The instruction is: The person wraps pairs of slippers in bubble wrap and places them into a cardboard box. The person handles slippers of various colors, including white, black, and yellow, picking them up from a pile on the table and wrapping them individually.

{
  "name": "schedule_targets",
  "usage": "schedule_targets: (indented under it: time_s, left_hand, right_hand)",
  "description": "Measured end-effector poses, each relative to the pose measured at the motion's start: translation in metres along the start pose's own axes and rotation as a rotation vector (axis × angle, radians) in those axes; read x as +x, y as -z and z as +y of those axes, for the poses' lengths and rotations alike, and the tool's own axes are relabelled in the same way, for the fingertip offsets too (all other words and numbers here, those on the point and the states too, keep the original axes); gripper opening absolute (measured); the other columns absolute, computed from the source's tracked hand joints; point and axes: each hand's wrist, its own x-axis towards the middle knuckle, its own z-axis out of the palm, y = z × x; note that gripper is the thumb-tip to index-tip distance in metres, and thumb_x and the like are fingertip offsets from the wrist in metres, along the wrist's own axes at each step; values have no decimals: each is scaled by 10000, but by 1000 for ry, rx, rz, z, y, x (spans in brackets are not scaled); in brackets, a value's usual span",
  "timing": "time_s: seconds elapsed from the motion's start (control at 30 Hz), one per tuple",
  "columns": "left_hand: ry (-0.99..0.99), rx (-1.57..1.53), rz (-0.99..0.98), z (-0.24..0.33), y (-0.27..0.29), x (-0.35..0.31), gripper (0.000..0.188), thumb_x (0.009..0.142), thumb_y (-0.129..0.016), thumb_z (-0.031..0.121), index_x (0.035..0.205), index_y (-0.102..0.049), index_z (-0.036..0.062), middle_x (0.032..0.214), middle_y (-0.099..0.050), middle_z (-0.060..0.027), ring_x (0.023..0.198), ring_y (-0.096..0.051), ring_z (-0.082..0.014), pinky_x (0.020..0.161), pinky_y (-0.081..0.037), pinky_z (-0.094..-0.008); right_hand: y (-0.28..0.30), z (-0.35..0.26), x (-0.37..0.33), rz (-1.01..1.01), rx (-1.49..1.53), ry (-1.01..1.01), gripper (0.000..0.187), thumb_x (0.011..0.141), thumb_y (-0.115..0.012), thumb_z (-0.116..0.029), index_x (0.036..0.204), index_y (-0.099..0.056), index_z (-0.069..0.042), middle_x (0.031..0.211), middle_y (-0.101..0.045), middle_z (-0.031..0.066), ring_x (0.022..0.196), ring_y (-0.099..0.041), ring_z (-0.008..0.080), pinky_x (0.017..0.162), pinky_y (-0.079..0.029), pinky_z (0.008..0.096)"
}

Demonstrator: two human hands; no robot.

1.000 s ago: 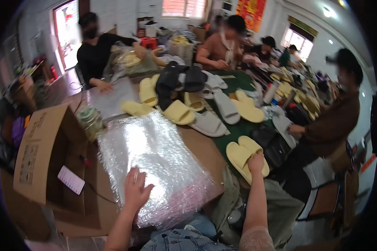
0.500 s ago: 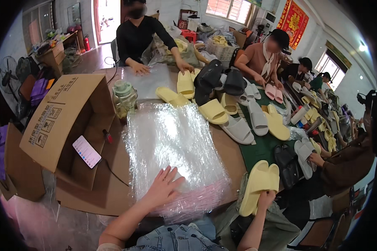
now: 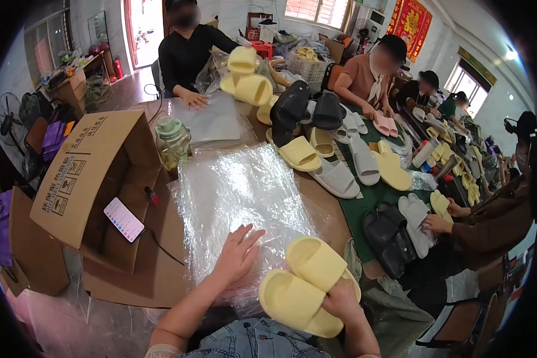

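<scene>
A stack of clear plastic bags (image 3: pixel 221 191) lies on the table in front of me, shiny with glare. My left hand (image 3: pixel 238 256) is over its near part with fingers stretched out, holding nothing. My right hand (image 3: pixel 342 300) grips a pair of pale yellow slippers (image 3: pixel 292 295) at the near right of the stack. One slipper overlaps the other, and part of the grip is hidden behind them. Right of the stack lie a yellow slipper (image 3: pixel 299 154), a grey slipper (image 3: pixel 334 178) and black slippers (image 3: pixel 289 110).
A cardboard box (image 3: pixel 92 161) opens toward the table on the left, with a phone (image 3: pixel 124 218) at its opening. Behind the stack stands a greenish jar (image 3: pixel 173 140). Co-workers handle slippers across the table and at right, where black slippers (image 3: pixel 389 235) lie on green cloth (image 3: pixel 355 218).
My right hand has brought the yellow slippers left and closer, over the bags' near right corner. My left hand stays near the bags. The co-worker opposite has lifted a pair of yellow slippers.
</scene>
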Motion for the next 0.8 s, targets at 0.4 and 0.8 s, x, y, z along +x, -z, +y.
schedule_targets:
  time_s: [0.4, 0.8]
  left_hand:
    - [-302, 102, -230, 33, 1, -19, 448, 1017, -458, 200, 1452, -563, 185, 1643, -295, -129, 1521, -206, -423, 1223, -160, -581]
    - [-479, -84, -279, 69, 4, -30, 503, 1028, -429, 213, 1528, -450, 168, 1665, -252, -104, 1538, -173, -385, 1233, -150, -566]
  right_hand:
    - [-47, -15, 43, -100, -114, -70, 267, 825, -686, -259, 781, -680, 5, 832, -662, 209, 755, -657, 387, 682, -529, 498]
    - [-112, -9, 124, 46, 136, -94, 325, 898, -666, -304, 900, -669, 21, 836, -670, 227, 781, -671, 411, 692, -539, 490]
